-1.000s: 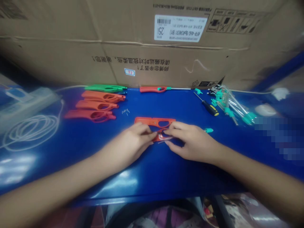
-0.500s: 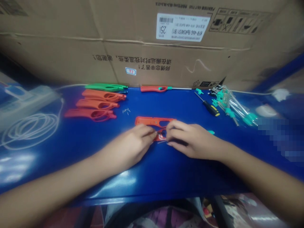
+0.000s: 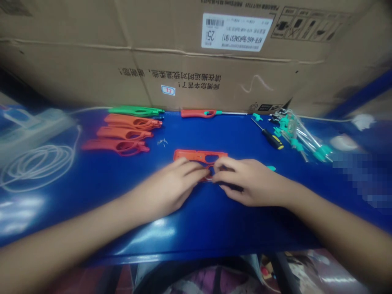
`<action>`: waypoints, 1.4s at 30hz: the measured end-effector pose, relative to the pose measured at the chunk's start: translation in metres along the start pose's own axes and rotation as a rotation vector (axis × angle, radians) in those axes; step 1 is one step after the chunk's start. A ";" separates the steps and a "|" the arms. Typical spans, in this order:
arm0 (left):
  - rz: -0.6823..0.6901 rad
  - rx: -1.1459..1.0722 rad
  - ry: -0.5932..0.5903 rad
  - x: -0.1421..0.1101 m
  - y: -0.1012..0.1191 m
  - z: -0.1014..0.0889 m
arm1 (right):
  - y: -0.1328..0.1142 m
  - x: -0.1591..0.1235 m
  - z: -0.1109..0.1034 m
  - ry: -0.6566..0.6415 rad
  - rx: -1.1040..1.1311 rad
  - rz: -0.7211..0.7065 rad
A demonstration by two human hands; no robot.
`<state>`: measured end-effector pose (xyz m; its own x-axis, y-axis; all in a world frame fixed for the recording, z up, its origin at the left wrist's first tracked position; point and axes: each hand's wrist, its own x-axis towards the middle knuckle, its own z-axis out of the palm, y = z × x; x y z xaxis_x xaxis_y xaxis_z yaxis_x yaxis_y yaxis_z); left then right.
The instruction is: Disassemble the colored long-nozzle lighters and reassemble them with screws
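An orange lighter casing half (image 3: 187, 155) lies hollow side up on the blue table. Just nearer to me is a second red-orange casing half (image 3: 207, 178), mostly covered by my fingers. My left hand (image 3: 180, 181) is closed on it, the fingertips pressed together at its handle opening. From the right, my right hand (image 3: 241, 179) grips the same half with curled fingers and thumb. Any small part between the fingertips is hidden. A turquoise piece (image 3: 271, 168) shows just past my right hand.
Several casings (image 3: 122, 133) are stacked at the left, near small screws (image 3: 162, 142). An assembled lighter (image 3: 196, 114) lies by the cardboard box (image 3: 101, 61). At the right are a screwdriver (image 3: 272, 139) and metal tubes with turquoise parts (image 3: 301, 136). A coiled white cable (image 3: 39, 169) lies far left.
My left fingertips have shifted slightly right, over the near casing half, covering more of it. The thin pale rod seen beside its lower edge no longer shows. The far half stays put.
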<state>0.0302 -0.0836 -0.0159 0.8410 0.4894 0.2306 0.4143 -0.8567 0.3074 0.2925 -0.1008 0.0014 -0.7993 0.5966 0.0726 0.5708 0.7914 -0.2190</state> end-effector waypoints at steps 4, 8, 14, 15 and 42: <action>-0.010 -0.026 -0.018 0.001 0.001 -0.002 | 0.001 0.000 0.001 0.003 -0.026 -0.016; -0.022 -0.022 -0.044 0.001 0.001 -0.003 | -0.001 0.001 0.003 -0.008 -0.038 -0.004; -0.016 -0.018 -0.065 0.001 0.002 -0.004 | -0.004 0.000 -0.002 -0.024 0.017 0.037; -0.016 -0.018 -0.067 0.001 0.003 -0.004 | -0.004 0.000 -0.003 -0.030 0.044 0.054; 0.059 0.090 -0.056 -0.002 -0.001 -0.006 | 0.008 0.001 0.001 0.071 0.126 0.106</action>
<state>0.0261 -0.0831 -0.0108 0.8820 0.4299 0.1929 0.3908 -0.8962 0.2102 0.2959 -0.0937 -0.0016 -0.7178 0.6875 0.1099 0.6197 0.7028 -0.3494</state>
